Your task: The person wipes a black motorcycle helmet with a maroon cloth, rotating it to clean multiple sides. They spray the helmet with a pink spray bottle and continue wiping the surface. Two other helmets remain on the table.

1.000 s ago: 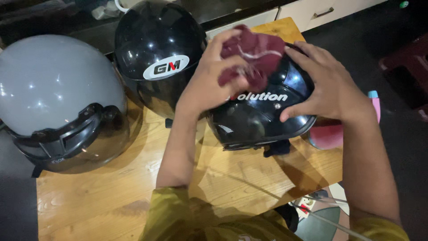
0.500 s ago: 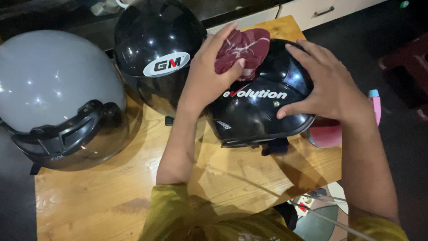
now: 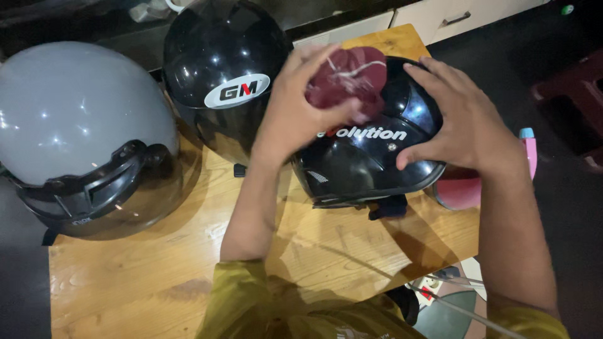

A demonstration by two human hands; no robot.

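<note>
Head view, looking down on a wooden table (image 3: pixel 157 276) with three helmets. Left hand (image 3: pixel 295 119) presses a bunched maroon cloth (image 3: pixel 348 78) onto the crown of the glossy black helmet (image 3: pixel 364 163) nearest the person, fingers curled around the cloth (fingertips are motion-blurred, so exactly how tight the pinch is I can't quite tell). Right hand (image 3: pixel 461 129) lies spread on the same helmet's right side, fingers splayed and flat on the shell, holding nothing, just bracing it. That helmet sits mid-table, touching or nearly touching a second black helmet (image 3: pixel 220 81) behind it to the left; a grey helmet with clear visor (image 3: pixel 81 138) stands well apart at far left. Pink bottle with blue cap (image 3: pixel 465 185) is just beside the wiped helmet on the right, partly hidden. To wipe well, judging from this: keep the right hand firm so the shell doesn't roll, keep the cloth flat against the curve, work in overlapping passes, and mind the bottle at the edge.
</note>
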